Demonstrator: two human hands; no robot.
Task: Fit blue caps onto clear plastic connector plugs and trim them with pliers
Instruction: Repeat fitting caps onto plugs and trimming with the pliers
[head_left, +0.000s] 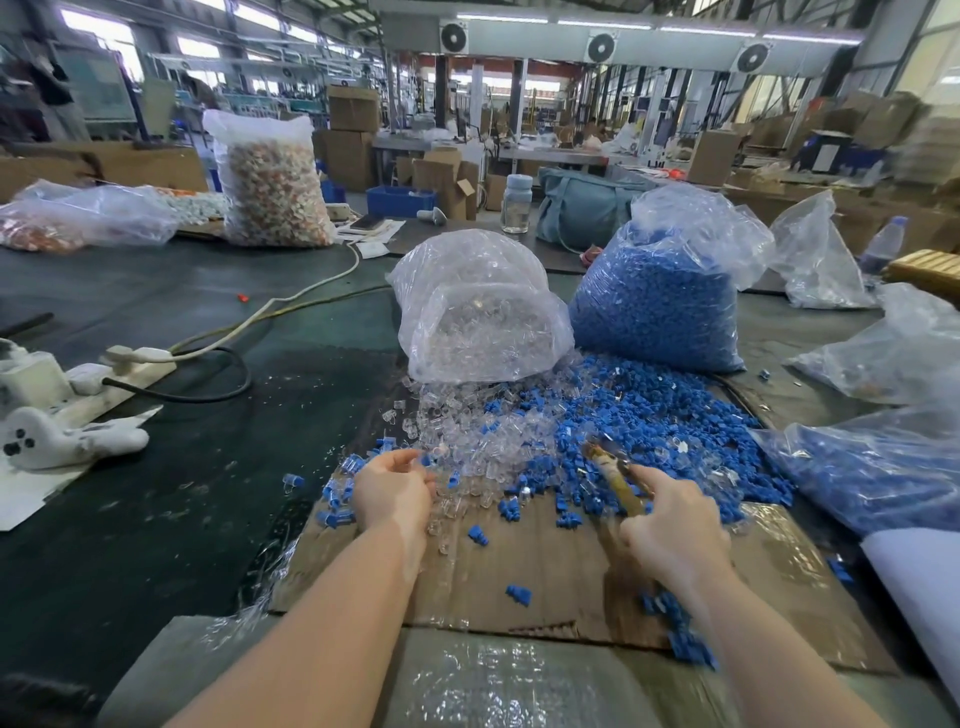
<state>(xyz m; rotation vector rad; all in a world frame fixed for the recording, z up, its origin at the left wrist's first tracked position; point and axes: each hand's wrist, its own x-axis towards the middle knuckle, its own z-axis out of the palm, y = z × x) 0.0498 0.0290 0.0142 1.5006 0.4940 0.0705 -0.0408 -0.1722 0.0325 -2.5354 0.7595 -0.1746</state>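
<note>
a worker's two bare hands hover over a flattened cardboard sheet (545, 566) on a dark desk (197, 499) in a factory hall. at far left, a clear bag (88, 215) lies slumped with orange-and-white small parts inside, and beside it a tall clear sack (272, 182) stands upright, packed with mixed orange and pale pieces. a white power strip (124, 376) with plugs and cords sits at the desk's left edge. the left hand (392, 488) has its grip loosely curled at the near edge of the loose parts, fingertips close together by small pieces; whether it has hold of one cannot be told. behind it a clear bag of clear plastic connector plugs (480, 317) lies on its side, its mouth spilling plugs onto the cardboard. just right of that bag, and touching it, stands an open bag of blue caps (657, 306), with a broad heap of loose blue caps (660, 421) mixed with clear plugs in front. the right hand (672, 527) has its grip closed around the tan handles of the pliers (621, 480), whose blurred nose points away over the heap. at far right another clear bag with blue pieces (872, 467) lies on its side, near more clear bags. a lidded clear jar (517, 202) stands behind. no writing or label is legible.
</note>
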